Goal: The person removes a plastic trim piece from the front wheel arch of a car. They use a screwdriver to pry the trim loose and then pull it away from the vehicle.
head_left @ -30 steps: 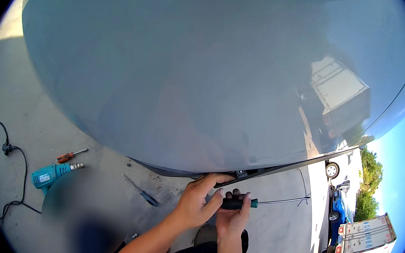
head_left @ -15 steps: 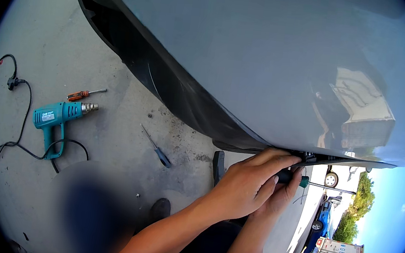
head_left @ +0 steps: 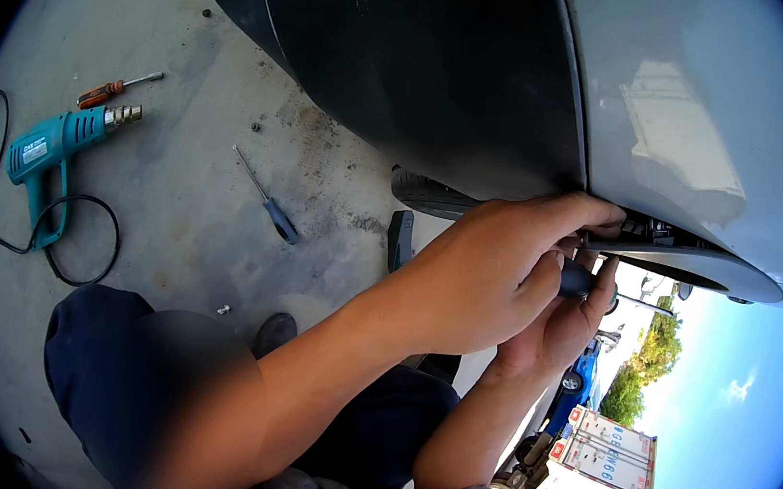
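Observation:
The fingers of my left hand are bent around the edge of a grey trim strip, at the gap under the grey car body panel. Dark fittings show inside that gap. Just below, my right hand is wrapped around the dark handle of a screwdriver, whose thin shaft points right, away from the gap. Both hands nearly touch, and the left one partly covers the right. A large black plastic liner hangs left of the gap. My left fingertips are partly hidden at the strip.
On the concrete floor lie a teal heat gun with a looped black cord, an orange-handled screwdriver and a blue-handled screwdriver. A tyre shows beneath the liner. Parked beyond are a white box truck and a blue vehicle.
The view has shifted, bringing more of the black liner and the tyre into sight. The gap around the trim strip looks wider. My right hand keeps hold of the screwdriver.

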`<state>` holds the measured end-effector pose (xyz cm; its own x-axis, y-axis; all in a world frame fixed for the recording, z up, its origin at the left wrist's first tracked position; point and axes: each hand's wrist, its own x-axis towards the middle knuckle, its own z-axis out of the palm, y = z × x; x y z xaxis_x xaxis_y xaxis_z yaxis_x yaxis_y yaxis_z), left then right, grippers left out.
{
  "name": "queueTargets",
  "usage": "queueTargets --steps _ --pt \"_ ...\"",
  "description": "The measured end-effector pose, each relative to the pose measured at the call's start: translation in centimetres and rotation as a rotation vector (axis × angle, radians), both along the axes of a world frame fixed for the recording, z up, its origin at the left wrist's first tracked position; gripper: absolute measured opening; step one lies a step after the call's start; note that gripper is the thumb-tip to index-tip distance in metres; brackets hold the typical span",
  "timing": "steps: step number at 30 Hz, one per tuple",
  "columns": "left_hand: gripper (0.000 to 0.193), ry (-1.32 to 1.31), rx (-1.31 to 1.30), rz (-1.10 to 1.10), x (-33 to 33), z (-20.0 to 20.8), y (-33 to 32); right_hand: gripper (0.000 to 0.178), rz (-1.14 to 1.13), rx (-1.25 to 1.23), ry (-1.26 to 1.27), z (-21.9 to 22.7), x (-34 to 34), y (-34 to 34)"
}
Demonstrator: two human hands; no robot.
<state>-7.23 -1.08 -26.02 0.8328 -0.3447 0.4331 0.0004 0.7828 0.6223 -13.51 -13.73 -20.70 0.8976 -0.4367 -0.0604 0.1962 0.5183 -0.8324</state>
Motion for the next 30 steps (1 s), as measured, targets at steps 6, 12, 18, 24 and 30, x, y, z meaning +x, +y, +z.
queueTargets --steps 6,12,18,24,30 --pt "0.051 -0.049 0.132 0.099 -0.4 0.4 0.2 0.034 -0.058 -0.060 0.042 -0.5 0.4 0.3" --pt "0.049 -0.135 0.526 0.633 -2.1 5.5 -0.5 0.037 -0.221 -0.080 0.085 1.6 1.5 3.3" --pt "0.039 -0.139 0.586 0.712 -2.0 5.9 -1.4 0.050 -0.239 -0.319 0.116 1.0 0.8 1.5" --pt "0.033 -0.156 0.539 0.777 -2.2 5.7 -2.8 0.059 -0.330 -0.367 -0.119 1.6 1.4 -0.1" --pt "0.045 -0.095 0.593 0.897 -3.0 5.9 -4.6 0.052 -0.335 -0.221 -0.123 2.7 2.1 0.2"
